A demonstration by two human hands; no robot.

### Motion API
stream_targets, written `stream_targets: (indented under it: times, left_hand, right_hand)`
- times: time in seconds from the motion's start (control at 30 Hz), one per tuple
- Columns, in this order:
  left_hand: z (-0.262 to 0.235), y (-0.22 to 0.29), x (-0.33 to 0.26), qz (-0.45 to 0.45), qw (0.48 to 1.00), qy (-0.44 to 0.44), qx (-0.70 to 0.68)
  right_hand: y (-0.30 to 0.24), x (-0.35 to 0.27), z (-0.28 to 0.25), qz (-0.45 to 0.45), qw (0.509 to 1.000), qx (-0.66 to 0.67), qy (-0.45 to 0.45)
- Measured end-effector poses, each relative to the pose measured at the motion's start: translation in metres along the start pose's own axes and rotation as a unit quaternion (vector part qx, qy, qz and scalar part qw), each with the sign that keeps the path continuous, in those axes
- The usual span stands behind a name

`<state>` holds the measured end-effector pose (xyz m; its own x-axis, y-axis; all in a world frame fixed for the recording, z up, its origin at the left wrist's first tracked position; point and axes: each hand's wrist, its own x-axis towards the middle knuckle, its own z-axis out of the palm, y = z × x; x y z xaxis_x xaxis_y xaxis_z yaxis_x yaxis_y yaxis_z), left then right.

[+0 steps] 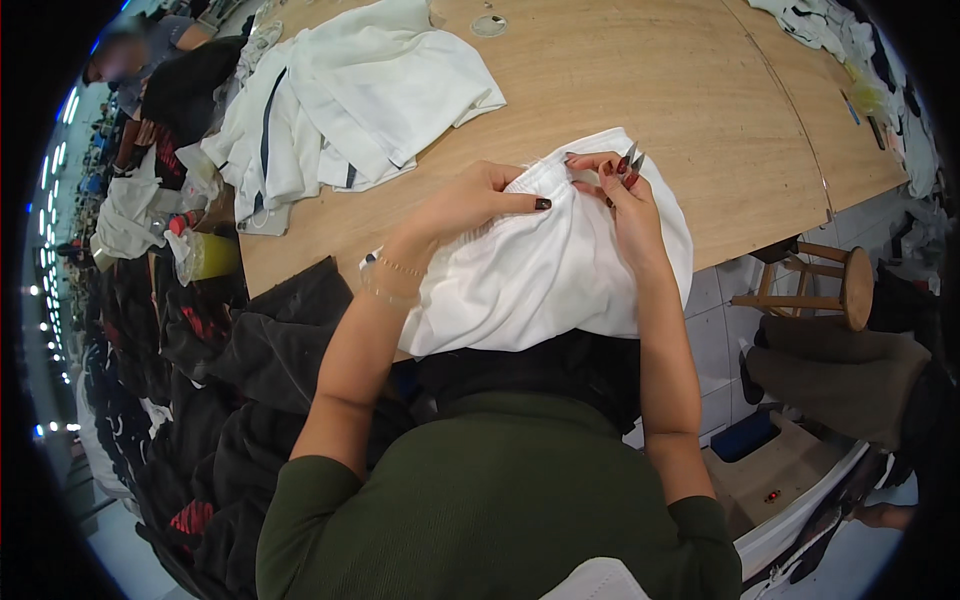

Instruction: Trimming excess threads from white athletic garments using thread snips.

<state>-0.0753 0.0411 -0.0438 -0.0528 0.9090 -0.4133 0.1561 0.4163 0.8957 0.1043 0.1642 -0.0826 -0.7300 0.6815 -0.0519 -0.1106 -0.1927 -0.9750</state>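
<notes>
A white garment [540,270] with a gathered elastic waistband [545,180] lies over the table's front edge and hangs toward my lap. My left hand [480,200] pinches the waistband, thumb stretched along the gathers. Across from it, my right hand [622,195] holds small thread snips [630,160], their pointed blades sticking up past the fingers. The fingertips of that same hand also grip the waistband's edge. Part of the snips is hidden in the palm.
More white garments with dark stripes [370,90] are piled on the wooden table [620,70] at the far left. Dark clothes [240,400] heap up at my left, near a yellow drink cup [212,257]. A wooden stool [855,288] stands at right. Another person [160,50] is far left.
</notes>
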Motion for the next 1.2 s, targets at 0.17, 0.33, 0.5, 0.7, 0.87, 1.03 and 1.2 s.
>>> stream_targets:
  times: [0.17,0.33,0.5,0.7,0.87,1.03,1.2]
  left_hand:
    - [0.029,0.027,-0.037,0.034,0.941,0.064,-0.329]
    - [0.037,0.041,-0.048,0.036,0.933,0.118,-0.338]
    - [0.045,0.04,-0.049,0.062,0.931,0.149,-0.327]
    - [0.057,0.046,-0.05,0.082,0.938,0.189,-0.28]
    - [0.059,0.046,-0.051,0.091,0.937,0.205,-0.268]
    - [0.06,0.046,-0.052,0.106,0.942,0.204,-0.243]
    - [0.06,0.045,-0.05,0.102,0.941,0.206,-0.248]
  right_hand:
    - [-0.027,-0.007,0.011,0.038,0.998,0.002,-0.058]
    - [-0.068,-0.032,0.008,-0.058,0.974,-0.187,0.11]
    - [-0.081,-0.067,0.014,-0.14,0.956,-0.226,0.121]
    - [-0.07,-0.079,0.027,-0.305,0.873,-0.348,0.153]
    - [-0.071,-0.072,0.032,-0.34,0.852,-0.375,0.135]
    - [-0.072,-0.07,0.033,-0.369,0.83,-0.397,0.134]
    - [-0.074,-0.069,0.033,-0.369,0.828,-0.403,0.128]
